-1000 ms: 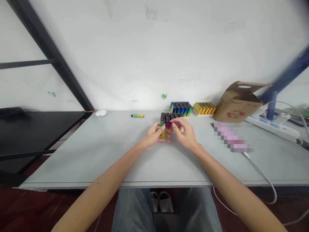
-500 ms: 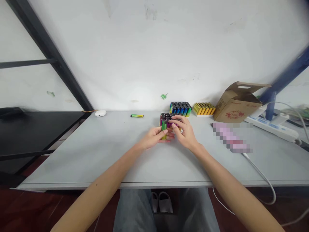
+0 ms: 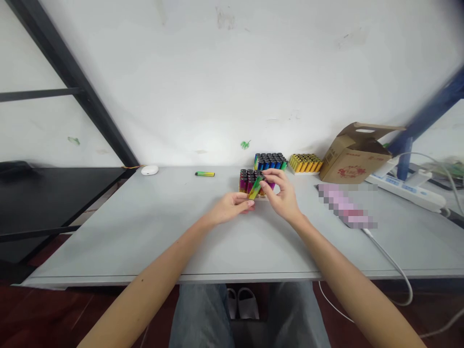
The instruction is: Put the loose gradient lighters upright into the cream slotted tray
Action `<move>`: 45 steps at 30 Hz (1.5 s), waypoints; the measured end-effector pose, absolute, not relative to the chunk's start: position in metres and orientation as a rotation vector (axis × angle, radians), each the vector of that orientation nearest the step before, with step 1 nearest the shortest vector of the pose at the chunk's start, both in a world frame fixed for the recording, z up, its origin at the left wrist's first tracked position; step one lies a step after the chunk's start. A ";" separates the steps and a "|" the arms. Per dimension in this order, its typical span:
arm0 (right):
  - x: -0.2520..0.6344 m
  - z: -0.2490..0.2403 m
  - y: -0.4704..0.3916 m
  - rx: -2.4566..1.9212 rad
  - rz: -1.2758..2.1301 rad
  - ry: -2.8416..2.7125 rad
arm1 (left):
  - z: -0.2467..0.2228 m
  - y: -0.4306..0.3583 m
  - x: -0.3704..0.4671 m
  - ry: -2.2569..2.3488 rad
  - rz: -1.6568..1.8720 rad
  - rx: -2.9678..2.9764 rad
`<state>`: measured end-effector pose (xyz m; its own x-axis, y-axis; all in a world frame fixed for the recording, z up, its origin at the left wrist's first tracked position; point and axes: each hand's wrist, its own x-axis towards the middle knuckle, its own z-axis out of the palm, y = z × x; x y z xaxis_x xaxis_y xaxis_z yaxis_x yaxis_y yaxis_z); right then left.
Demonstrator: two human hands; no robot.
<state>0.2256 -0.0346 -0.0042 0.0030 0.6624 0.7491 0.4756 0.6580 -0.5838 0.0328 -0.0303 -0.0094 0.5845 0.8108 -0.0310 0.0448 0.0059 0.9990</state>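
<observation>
A shiny green-and-yellow lighter (image 3: 255, 189) with a dark top end is held tilted, its top leaning right. At its lower end are the curled fingers of my left hand (image 3: 234, 207). The thumb and fingers of my right hand (image 3: 281, 193) pinch it near the top. Just behind it, purple lighters with black tops (image 3: 244, 181) stand upright in rows in a pale tray (image 3: 264, 198), partly hidden by my right hand. Another green-yellow lighter (image 3: 205, 174) lies flat on the table to the left.
Behind stand blue-green lighters (image 3: 271, 162) and a tray of yellow ones (image 3: 306, 163). An open cardboard box (image 3: 355, 159), a white power strip (image 3: 409, 191) and a blurred pink object (image 3: 346, 207) with a cable occupy the right. A white case (image 3: 150, 170) sits at the table's (image 3: 152, 232) far left.
The lighter has gone from upright to tilted, its top leaning right. My right fingers have closed near its top, and my left fingers have slid toward its lower end.
</observation>
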 end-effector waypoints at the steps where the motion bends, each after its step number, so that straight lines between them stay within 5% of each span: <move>1: 0.229 -0.004 -0.032 -0.967 0.158 -1.597 | -0.009 -0.030 0.032 0.814 0.716 1.459; 23: 0.243 -0.009 -0.029 -1.319 0.170 -1.920 | -0.004 -0.019 0.026 1.160 0.954 1.495; 33: 0.241 -0.013 -0.026 -1.170 -0.248 -1.862 | -0.017 -0.013 0.018 1.520 1.141 2.013; 45: 0.238 -0.013 -0.028 -1.224 -0.215 -1.812 | -0.039 0.023 -0.012 2.135 0.636 2.271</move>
